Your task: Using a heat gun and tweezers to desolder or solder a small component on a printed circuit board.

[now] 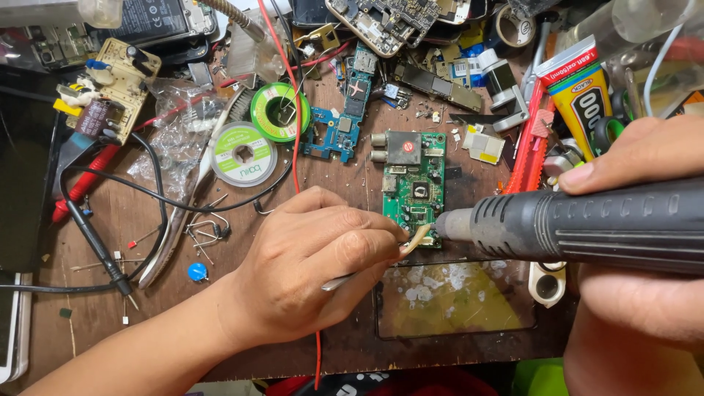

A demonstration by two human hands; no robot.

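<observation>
Over the middle of the desk (132, 220) sits the green circuit board (414, 189), flat on the wood, and both hands are closing on its near right corner. The left hand (315, 257) is curled shut around a pair of tweezers (411, 242), tips touching the board's near edge. The right hand (638, 220) is wrapped tight on the dark hot-air gun (572, 224), thumb on top, nozzle lying level and almost touching that same corner, just beside the tweezer tips.

Room to move? Very little. Toward the near edge there's a stained glass plate (455, 297) right below the board, partly under the gun. Bare wood shows only between the left wrist and the black cable (110, 257) looping along the left side.

Crowding in from the far edge: a blue circuit board (345, 125) just left of the green one, a green solder-wick spool (280, 111) and a white spool (243, 154) beside it, well apart from the hands. A red wire (295, 147) runs from the far edge down under the left hand to the near edge. On the right, a red utility knife (529, 147) lies close beside the board, and a yellow glue tube (583, 95) sits behind the right thumb. Far left, a beige power board (110, 88) and a crumpled clear plastic bag (176, 125); what's in the bag, can't tell. Loose small components (205, 231) scatter near the cable.
</observation>
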